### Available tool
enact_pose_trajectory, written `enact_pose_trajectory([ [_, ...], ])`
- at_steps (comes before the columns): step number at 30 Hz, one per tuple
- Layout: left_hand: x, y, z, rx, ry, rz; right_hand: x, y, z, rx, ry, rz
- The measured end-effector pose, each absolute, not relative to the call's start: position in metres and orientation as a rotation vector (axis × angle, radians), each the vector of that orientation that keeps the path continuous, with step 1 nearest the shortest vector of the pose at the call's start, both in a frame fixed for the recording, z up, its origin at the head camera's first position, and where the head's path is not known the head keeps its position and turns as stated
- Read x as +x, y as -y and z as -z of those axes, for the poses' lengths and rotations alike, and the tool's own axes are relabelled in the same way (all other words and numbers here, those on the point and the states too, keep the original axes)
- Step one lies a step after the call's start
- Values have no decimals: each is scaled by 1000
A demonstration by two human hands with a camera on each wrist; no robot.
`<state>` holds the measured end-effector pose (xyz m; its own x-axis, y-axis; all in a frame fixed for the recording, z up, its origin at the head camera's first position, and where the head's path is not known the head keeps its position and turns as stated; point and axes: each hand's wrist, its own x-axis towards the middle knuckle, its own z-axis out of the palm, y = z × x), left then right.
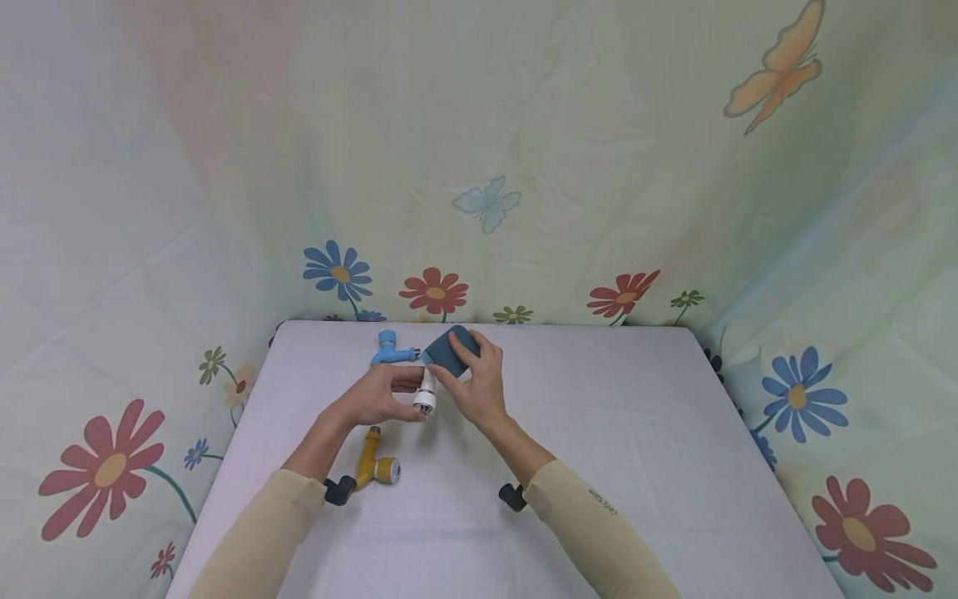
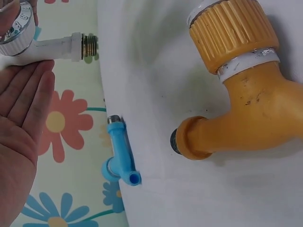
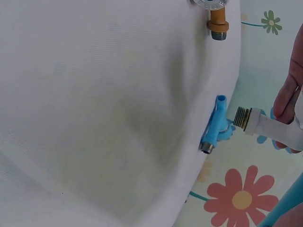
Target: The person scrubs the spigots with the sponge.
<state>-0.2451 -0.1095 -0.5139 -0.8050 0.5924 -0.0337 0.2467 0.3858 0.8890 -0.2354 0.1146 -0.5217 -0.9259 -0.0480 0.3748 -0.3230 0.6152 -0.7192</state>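
In front of me, my left hand [image 1: 372, 398] holds a white water tap [image 1: 425, 393] between thumb and fingers. The left wrist view shows straight fingers lying under the body of the tap [image 2: 52, 51], whose threaded brass end sticks out past them. My right hand [image 1: 482, 387] grips a dark teal, flat-looking rectangular piece [image 1: 446, 353] with one lighter corner. That corner sits right by the upper end of the white tap. In the right wrist view only a strip of the teal piece [image 3: 289, 201] shows, below the tap [image 3: 274, 128]; most of the right hand is out of frame.
Behind the hands, a blue tap [image 1: 392, 355] lies near the far edge of the white-covered table [image 1: 614, 433]. Nearer to me, a yellow tap [image 1: 367, 466] lies beside the left forearm. A flower-printed curtain [image 1: 569, 249] surrounds the table at the back and sides.
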Motion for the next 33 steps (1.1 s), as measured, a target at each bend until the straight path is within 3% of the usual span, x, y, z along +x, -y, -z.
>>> enact_pose_trajectory([
  [13, -248, 112, 518, 663, -2325, -1462, -239, -119, 530, 245, 2486, -1407],
  [24, -254, 121, 521, 585, -2261, -1635, -229, -121, 532, 674, 2452, -1547],
  [33, -254, 126, 520, 541, -2236, -1685, -224, -119, 532, 789, 2474, -1501],
])
